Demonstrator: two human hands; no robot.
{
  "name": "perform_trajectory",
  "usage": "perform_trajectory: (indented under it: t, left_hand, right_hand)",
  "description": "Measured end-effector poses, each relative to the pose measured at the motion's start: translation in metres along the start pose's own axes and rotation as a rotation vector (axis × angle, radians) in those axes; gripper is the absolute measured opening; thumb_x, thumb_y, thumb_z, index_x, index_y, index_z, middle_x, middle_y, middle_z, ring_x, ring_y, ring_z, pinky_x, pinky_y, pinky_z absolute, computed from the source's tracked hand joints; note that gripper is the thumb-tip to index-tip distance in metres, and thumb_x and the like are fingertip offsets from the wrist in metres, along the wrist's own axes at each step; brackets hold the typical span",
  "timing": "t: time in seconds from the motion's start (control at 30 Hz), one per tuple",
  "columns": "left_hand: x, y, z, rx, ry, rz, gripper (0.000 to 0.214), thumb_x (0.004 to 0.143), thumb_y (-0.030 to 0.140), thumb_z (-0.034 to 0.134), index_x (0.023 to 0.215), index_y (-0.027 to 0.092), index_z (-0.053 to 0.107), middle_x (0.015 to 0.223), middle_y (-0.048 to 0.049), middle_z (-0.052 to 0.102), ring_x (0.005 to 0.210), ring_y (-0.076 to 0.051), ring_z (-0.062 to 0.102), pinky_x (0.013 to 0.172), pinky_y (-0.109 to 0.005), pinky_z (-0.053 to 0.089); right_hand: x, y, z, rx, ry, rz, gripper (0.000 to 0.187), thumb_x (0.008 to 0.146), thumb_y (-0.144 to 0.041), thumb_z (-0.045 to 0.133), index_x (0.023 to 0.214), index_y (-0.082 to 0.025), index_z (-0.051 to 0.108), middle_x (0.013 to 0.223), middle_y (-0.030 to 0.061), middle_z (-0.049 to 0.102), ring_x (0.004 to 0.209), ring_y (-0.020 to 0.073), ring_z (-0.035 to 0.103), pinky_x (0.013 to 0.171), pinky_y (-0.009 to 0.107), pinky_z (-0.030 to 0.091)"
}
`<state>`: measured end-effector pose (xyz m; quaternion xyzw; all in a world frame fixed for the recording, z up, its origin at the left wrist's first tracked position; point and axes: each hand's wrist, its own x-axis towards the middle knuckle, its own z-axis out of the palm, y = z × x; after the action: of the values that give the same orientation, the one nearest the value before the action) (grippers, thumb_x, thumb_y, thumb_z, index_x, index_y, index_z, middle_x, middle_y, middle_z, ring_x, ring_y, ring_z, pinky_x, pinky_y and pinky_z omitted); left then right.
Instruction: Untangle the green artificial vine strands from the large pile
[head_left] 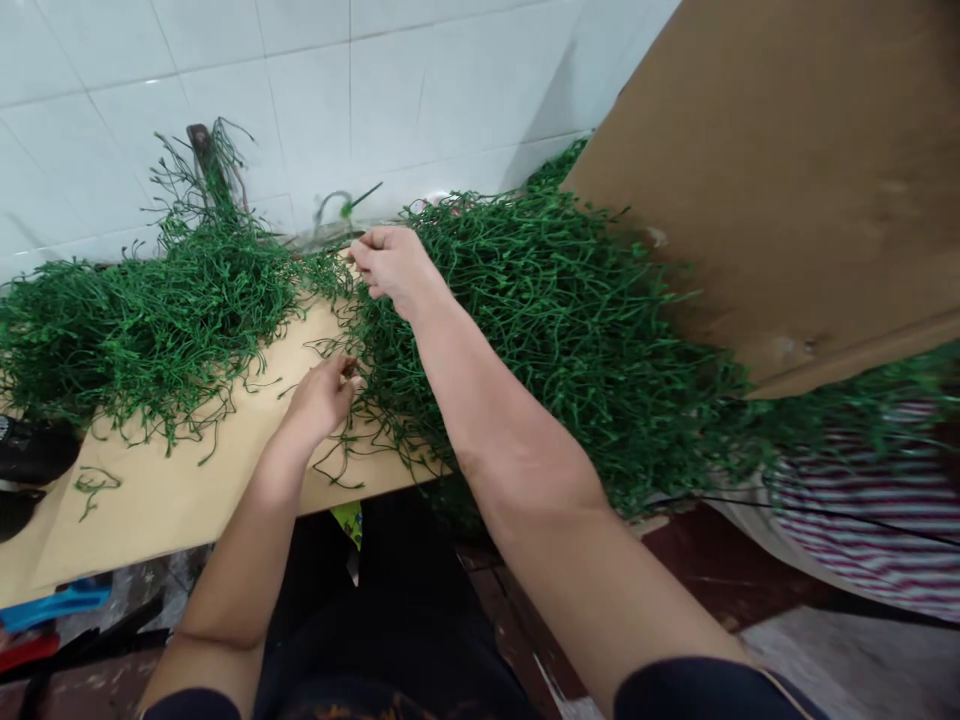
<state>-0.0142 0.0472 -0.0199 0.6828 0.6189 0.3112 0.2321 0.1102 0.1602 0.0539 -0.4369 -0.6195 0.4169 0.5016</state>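
My right hand (394,268) reaches over the tan board (165,510) towards the wall, its thumb and fingers pinched together; what they hold, if anything, is too small to make out. Just beyond its fingertips is a blurred green stem (346,210), with a visible gap between them. Lower and to the left, my left hand (324,395) has curled fingers at the edge of a large heap of thin green artificial stems (555,280). Something small and dark shows at its fingertips, but I cannot make it out. A second heap of these stems (187,290) lies on the left.
A big cardboard sheet (795,180) leans over the heap at the right. White wall tiles (315,90) stand behind. A brown upright post (206,165) rises from the left heap. Striped cloth (870,510) is at lower right, a blue object (56,603) at lower left.
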Motion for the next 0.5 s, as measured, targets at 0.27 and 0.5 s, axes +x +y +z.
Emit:
perform_trajectory:
  t: [0.27,0.5]
  left_hand:
    - [0.006,-0.004,-0.028,-0.402,0.381,-0.037,0.038,0.080,0.037,0.051,0.110,0.013,0.056,0.107,-0.0113,0.063,0.084,-0.014,0.058,0.068,-0.025,0.047]
    - [0.002,0.007,-0.020,-0.257,0.194,-0.050,0.029,0.086,0.025,0.040,0.059,0.017,0.049,0.046,0.0044,0.036,0.046,-0.009,0.035,0.050,-0.023,0.030]
  right_hand:
    - [-0.049,-0.009,0.011,-0.076,-0.270,0.014,0.016,0.078,-0.014,0.055,0.063,-0.012,0.054,0.049,-0.0063,0.034,0.049,0.0038,0.029,0.048,0.020,0.025]
    - [-0.051,0.005,0.038,0.073,-0.233,0.146,0.021,0.080,-0.013,0.051,0.059,-0.013,0.050,0.047,-0.0070,0.036,0.047,0.0046,0.029,0.050,0.021,0.024]
